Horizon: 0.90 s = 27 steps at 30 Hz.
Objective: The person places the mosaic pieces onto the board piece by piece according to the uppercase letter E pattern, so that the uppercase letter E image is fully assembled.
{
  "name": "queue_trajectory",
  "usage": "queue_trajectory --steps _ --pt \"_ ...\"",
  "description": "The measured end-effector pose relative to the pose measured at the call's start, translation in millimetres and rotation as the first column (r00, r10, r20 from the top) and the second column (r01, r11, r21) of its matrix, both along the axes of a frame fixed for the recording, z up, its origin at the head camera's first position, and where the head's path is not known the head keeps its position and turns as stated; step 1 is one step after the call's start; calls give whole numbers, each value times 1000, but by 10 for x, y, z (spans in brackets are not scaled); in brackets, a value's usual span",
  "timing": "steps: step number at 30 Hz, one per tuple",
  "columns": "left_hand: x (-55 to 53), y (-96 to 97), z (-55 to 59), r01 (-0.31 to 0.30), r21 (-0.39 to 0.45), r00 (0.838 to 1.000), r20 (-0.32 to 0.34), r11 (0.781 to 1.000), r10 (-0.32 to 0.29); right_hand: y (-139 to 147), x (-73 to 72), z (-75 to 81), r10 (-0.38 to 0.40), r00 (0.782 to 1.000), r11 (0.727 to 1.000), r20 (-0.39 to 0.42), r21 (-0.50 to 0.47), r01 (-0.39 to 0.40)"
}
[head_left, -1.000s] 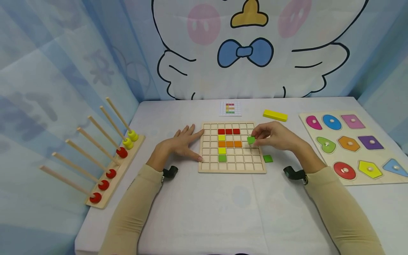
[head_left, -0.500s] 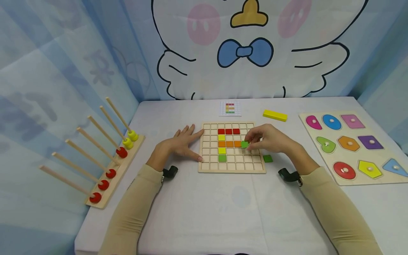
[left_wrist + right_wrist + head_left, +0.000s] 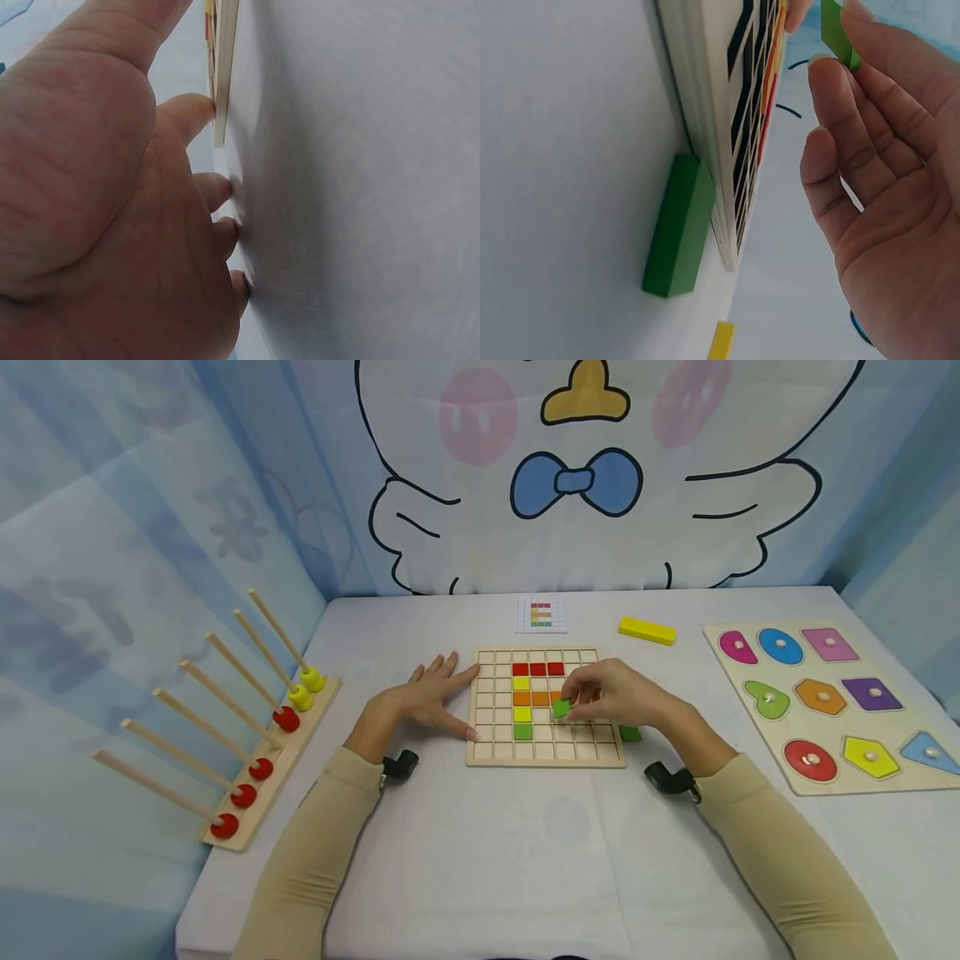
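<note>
My right hand (image 3: 618, 695) pinches a small green square tile (image 3: 561, 708) between thumb and fingers, over the wooden grid board (image 3: 495, 753). In the right wrist view the held tile (image 3: 838, 34) stands tilted at the fingertips. My left hand (image 3: 423, 697) lies with spread, straight fingers at the board's left edge, thumb and index fingertip on its rim. On the board sit red tiles (image 3: 538, 670) in a row, yellow tiles (image 3: 522, 715), orange tiles (image 3: 540, 698) and one green tile (image 3: 522, 732). A loose green block (image 3: 679, 229) lies against the board's right edge.
A pattern card (image 3: 542, 614) lies behind the board, with a yellow block (image 3: 647, 631) to its right. At the far right is a shape puzzle board (image 3: 810, 652). A peg stand (image 3: 255, 785) with red and yellow beads stands at the left edge.
My right hand has carried the green tile left and toward me, from the board's right side to just below the orange row. The left hand has stayed in place.
</note>
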<state>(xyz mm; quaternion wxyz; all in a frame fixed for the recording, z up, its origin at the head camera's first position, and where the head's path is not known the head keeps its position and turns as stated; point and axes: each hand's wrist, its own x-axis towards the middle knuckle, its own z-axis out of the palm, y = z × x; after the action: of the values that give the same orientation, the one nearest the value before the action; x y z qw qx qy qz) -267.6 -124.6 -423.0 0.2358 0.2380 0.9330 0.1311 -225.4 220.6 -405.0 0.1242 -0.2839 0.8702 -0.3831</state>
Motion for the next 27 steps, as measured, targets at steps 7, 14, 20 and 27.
queue_trajectory --steps 7,14,20,27 --pt "7 6 5 -1 0 1000 3 1000 1 -89 15 -19 36 999 999 12 14 -36" --pt "7 4 8 1 1 1000 -1 1000 -1 -184 50 -14 42 998 999 51 30 -44" --pt "5 -3 6 -4 4 1000 1 1000 4 -254 64 -26 62 997 995 42 72 -65" --pt "6 4 8 -5 2 1000 3 1000 5 -279 76 -52 98 995 991 36 93 -101"
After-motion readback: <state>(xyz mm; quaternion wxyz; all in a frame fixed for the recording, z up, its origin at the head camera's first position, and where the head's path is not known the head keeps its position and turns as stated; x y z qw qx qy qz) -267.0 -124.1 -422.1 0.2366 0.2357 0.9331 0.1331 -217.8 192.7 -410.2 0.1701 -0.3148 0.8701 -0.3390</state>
